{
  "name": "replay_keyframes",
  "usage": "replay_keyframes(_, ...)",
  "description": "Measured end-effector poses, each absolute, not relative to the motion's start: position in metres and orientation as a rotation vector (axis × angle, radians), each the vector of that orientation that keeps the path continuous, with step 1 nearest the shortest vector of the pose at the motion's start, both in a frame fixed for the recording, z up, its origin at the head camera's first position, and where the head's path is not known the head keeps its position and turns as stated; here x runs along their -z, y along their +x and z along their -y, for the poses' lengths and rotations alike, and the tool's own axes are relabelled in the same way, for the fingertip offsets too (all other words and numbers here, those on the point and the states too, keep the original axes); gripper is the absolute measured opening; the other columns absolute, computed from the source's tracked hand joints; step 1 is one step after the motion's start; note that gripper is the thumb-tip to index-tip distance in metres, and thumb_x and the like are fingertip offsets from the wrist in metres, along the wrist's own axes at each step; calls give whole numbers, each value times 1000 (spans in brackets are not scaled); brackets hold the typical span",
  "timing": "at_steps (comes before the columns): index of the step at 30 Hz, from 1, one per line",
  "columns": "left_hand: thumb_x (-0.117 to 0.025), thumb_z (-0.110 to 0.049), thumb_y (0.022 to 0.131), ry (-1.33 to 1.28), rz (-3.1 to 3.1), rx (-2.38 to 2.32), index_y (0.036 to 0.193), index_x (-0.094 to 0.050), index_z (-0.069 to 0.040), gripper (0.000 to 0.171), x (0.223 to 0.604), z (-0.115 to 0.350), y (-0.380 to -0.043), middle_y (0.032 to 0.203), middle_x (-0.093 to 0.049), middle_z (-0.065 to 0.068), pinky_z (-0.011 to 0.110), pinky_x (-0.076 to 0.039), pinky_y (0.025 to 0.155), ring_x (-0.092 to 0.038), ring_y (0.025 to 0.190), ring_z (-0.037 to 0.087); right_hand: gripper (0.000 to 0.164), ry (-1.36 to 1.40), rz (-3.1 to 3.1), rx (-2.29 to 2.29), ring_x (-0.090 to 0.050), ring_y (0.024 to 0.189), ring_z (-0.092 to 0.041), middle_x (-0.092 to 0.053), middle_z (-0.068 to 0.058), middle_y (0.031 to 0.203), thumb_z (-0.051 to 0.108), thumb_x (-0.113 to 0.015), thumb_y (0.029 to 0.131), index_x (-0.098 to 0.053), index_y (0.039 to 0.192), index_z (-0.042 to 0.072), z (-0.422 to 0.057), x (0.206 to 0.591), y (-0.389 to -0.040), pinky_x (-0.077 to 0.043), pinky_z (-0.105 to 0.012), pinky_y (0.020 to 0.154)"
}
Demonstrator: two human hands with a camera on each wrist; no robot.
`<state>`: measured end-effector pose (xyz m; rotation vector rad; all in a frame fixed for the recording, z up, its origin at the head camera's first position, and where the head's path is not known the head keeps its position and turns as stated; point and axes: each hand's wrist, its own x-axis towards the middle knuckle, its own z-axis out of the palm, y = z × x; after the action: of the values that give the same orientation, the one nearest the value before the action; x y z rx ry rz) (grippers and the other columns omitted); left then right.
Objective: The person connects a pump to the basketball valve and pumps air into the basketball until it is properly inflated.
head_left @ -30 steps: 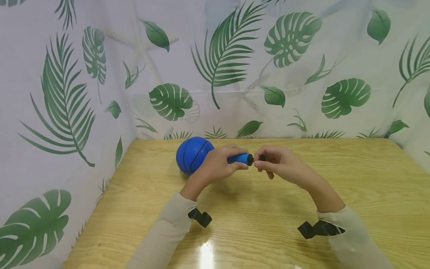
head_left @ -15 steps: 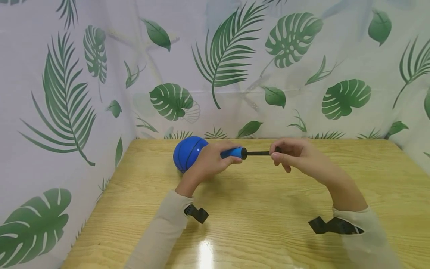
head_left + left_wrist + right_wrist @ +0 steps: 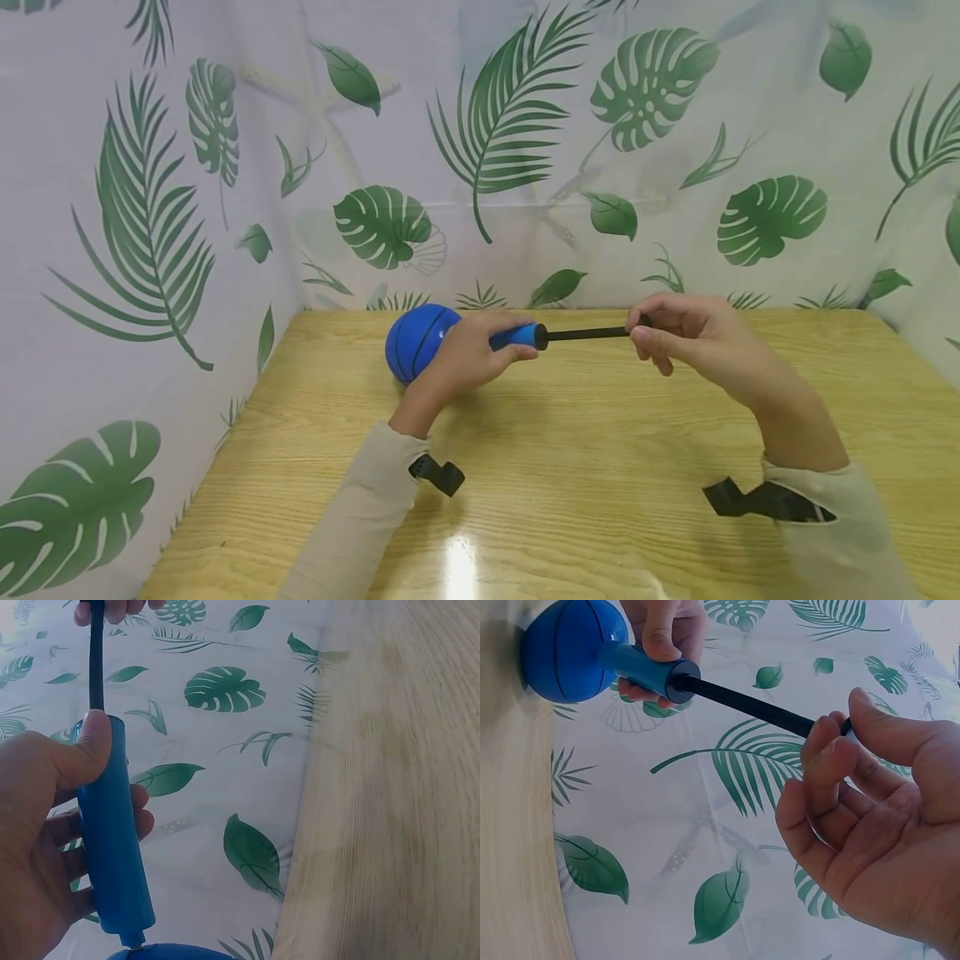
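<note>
A blue hand pump [image 3: 116, 847] with a black rod [image 3: 588, 334] lies in line with a blue basketball [image 3: 422, 340] marked by black lines. My left hand [image 3: 476, 354] grips the pump's barrel, thumb near its black end cap. In the left wrist view the barrel's narrow tip meets the top of the ball. My right hand [image 3: 712, 346] pinches the black handle [image 3: 846, 726] at the rod's far end between thumb and fingers. The rod stands well out of the barrel. The left hand hides part of the ball in the head view.
Beneath the hands is a wooden table [image 3: 570, 483], its back edge against a white sheet [image 3: 525, 150] printed with green leaves. The same sheet hangs along the left side. A black wrist camera [image 3: 438, 475] sits on the left sleeve, another [image 3: 765, 500] on the right.
My right hand has moved right and slightly up, drawing the black rod out of the barrel. The left hand, pump barrel and ball have shifted a little to the left.
</note>
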<state>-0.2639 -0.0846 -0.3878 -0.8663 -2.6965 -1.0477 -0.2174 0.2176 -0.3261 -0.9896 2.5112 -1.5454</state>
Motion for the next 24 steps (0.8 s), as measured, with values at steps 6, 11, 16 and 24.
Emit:
replay_keyframes(6,-72,-35,96,-867,2695,1019,139,-64,-17,48,387,84,-262,143,-63,6,44,-48,110,-58,135,26,7,-1060,-2440,1597,-54,64,-21,-56,-4,79,2,-56,104,-61,109,1,-214,331,-221,-49,-32,59)
replay_keyframes(11,-73,-33,95,-919,2662,1003,138,-65,-13,48,387,80,-260,138,-65,8,42,-53,104,-63,127,26,6,-1084,-2417,1604,-53,62,-21,-55,-4,76,3,-55,104,-60,106,2,-209,335,-225,-49,-33,59)
replay_keyframes(16,-73,-32,96,-943,2663,1014,138,-65,-12,48,388,75,-257,131,-68,8,40,-56,97,-67,116,24,6,-1058,-2393,1599,-53,61,-21,-54,-4,74,5,-55,105,-60,105,2,-201,340,-227,-49,-33,57)
replay_keyframes(24,-73,-33,95,-994,2674,1000,138,-65,-13,47,391,68,-255,124,-70,6,36,-55,91,-67,106,19,10,-991,-2395,1564,-51,56,-20,-55,-4,72,9,-58,104,-61,104,-1,-185,353,-230,-49,-30,53)
